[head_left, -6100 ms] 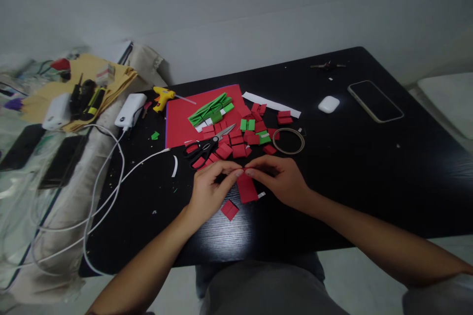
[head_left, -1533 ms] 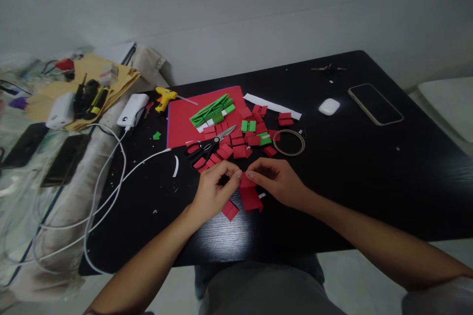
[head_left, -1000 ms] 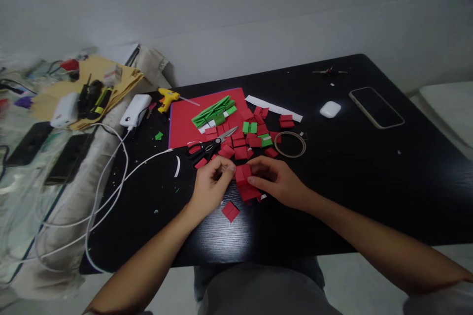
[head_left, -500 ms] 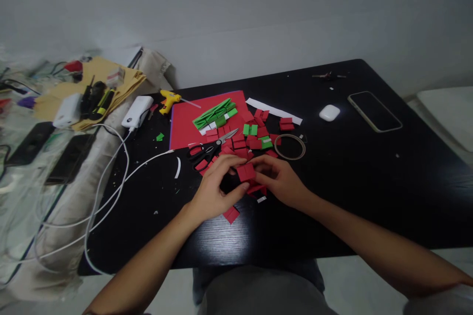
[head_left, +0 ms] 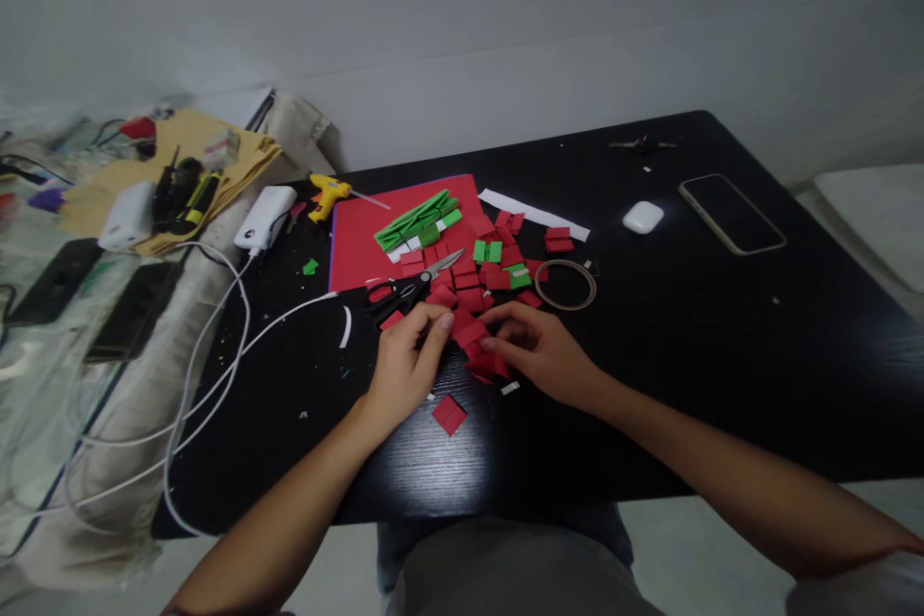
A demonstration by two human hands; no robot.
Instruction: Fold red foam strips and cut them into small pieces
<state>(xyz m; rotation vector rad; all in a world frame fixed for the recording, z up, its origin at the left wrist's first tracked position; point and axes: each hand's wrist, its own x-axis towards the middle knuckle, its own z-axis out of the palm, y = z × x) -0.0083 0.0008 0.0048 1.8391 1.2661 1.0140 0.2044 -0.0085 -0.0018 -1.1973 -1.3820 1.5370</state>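
Between my hands is a red folded paper piece (head_left: 471, 331), with more folded red paper (head_left: 485, 366) under it. My right hand (head_left: 547, 354) grips its right side, thumb in front and fingers curled behind. My left hand (head_left: 405, 368) pinches at its left corner, thumb and forefinger pressed together. A single red paper square (head_left: 450, 415) lies on the table below my hands. Just behind them are black-handled scissors (head_left: 415, 292) among several red folded pieces (head_left: 468, 275) and a few green ones (head_left: 488, 252).
A red sheet (head_left: 353, 245) bears a green pleated paper strip (head_left: 415, 219). Left of it are a yellow glue gun (head_left: 328, 195), a white power bank (head_left: 266, 218) and a looping white cable (head_left: 246, 308). To the right are a tape ring (head_left: 593, 287), white earbud case (head_left: 643, 218) and phone (head_left: 732, 215).
My left hand has drawn back a little to the left, and its thumb has closed toward the forefinger. The red folded piece has tilted, and the loose red square shows fully.
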